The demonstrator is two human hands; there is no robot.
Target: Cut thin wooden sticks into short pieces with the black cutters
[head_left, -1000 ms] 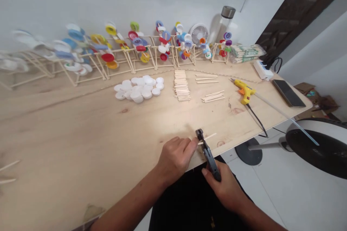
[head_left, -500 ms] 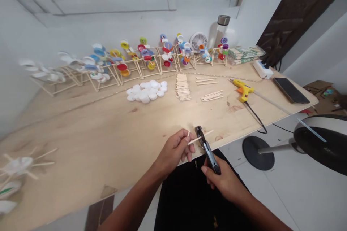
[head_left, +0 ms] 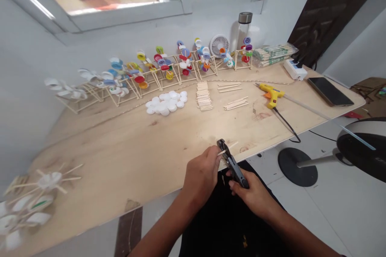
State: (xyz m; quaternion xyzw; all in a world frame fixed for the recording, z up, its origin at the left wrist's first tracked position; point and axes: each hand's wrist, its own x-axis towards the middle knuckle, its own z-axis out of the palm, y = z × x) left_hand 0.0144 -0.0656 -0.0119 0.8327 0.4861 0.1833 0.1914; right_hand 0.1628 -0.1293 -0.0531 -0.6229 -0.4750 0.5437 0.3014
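At the table's front edge, my left hand (head_left: 201,174) pinches a thin wooden stick (head_left: 233,144), its fingertips close to the tool's head. My right hand (head_left: 256,194) is wrapped round the handles of dark grey pliers (head_left: 235,168), whose jaws point up and left. The stick crosses the jaws, and its far end sticks out to the right over the wood. Whether the jaws have closed on it I cannot tell. Beyond the hands lie a stacked row of short sticks (head_left: 204,96), two small groups of longer sticks (head_left: 236,103) and a cluster of white bottle caps (head_left: 166,103).
A yellow glue gun (head_left: 274,94) with its cord lies at the right, near a phone (head_left: 330,91) and a power strip (head_left: 294,69). Stick frames with coloured cap wheels (head_left: 163,64) line the wall. Cap-and-stick wheels (head_left: 50,180) lie at the left. A black fan (head_left: 366,154) stands beside the table.
My left hand has turned and moved closer to the pliers, so its fingers now hide more of the stick. The view has shifted, showing more of the wheels at the left.
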